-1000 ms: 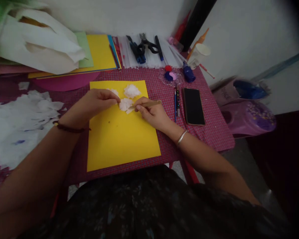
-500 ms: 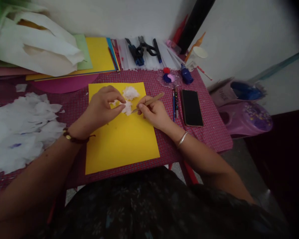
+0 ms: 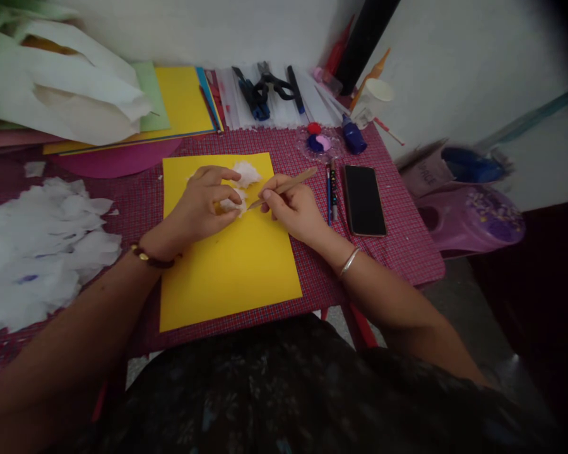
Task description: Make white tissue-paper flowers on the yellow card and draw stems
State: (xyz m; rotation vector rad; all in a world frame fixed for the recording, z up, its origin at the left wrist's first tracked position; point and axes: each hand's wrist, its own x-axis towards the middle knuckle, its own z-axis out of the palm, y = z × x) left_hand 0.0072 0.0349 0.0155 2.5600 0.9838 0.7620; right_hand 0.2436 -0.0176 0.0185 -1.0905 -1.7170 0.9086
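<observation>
A yellow sheet (image 3: 231,268) lies on the checked tablecloth, with small white paper pieces (image 3: 246,173) near its upper part. My left hand (image 3: 201,205) is over the sheet with its fingers apart, the fingertips at a white crumpled piece (image 3: 231,203); whether they touch it is hard to tell. Closed round a thin tan stick (image 3: 296,181), my right hand (image 3: 296,208) rests at the sheet's right side. The stick's pointed lower end is beside that white piece.
White paper pieces (image 3: 47,239) are heaped at the left. To the right lie a phone (image 3: 364,200) and pens (image 3: 333,192). Behind are a dish with paint (image 3: 319,144), a blue bottle (image 3: 354,135), pliers (image 3: 274,82) and coloured sheets (image 3: 184,101).
My left hand's fingers have spread wider and shifted over the white piece. My right hand still grips the stick, now tilted slightly lower. The camera view has shifted a little.
</observation>
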